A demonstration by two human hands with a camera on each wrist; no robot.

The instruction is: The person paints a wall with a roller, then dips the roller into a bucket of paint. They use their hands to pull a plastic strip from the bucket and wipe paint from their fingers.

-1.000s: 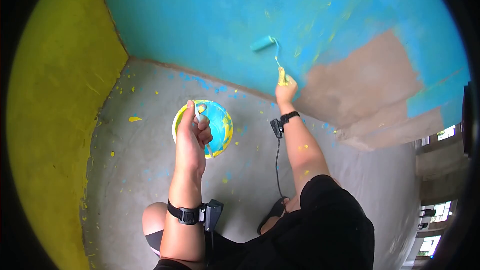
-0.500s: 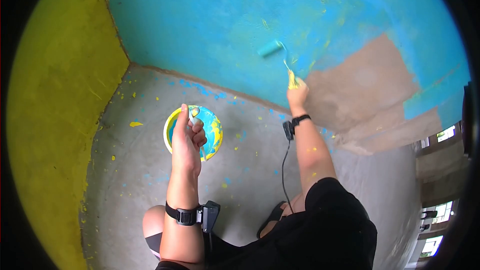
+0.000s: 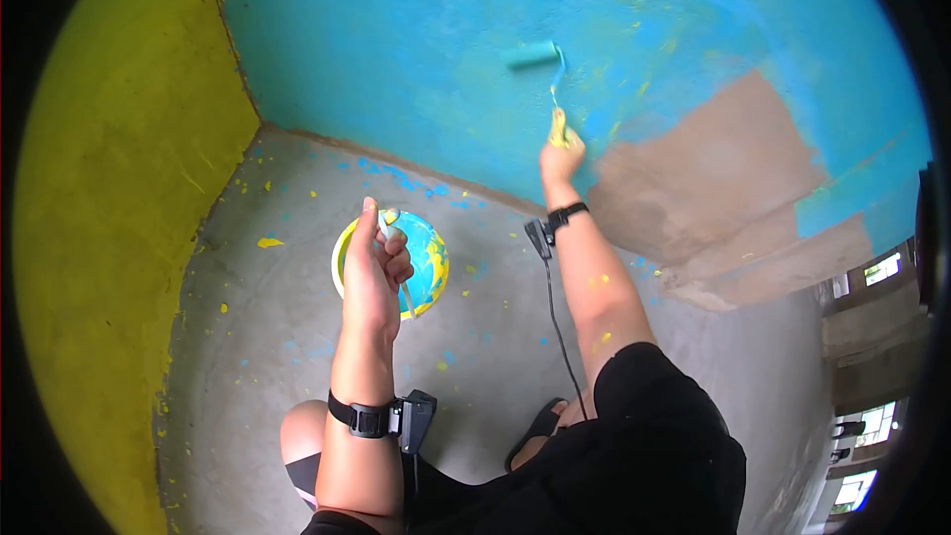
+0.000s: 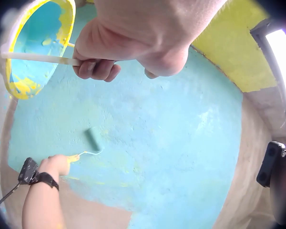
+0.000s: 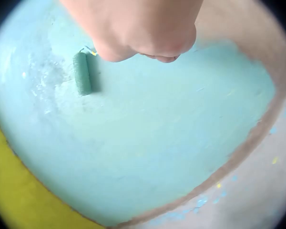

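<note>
Roller (image 3: 532, 54) beyond the bucket (image 3: 443, 278) lies against the blue wall (image 3: 396, 50), your right hand (image 3: 561, 157) gripping its yellow handle (image 3: 559, 126), your left hand (image 3: 374, 282) gripping the white strip (image 4: 38, 57), likely keeping paint close.

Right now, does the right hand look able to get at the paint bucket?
Likely yes. The right hand grips the roller, and nothing shows between that hand and the bucket. The left hand, holding the bucket handle, hides only part of the opening.
</note>
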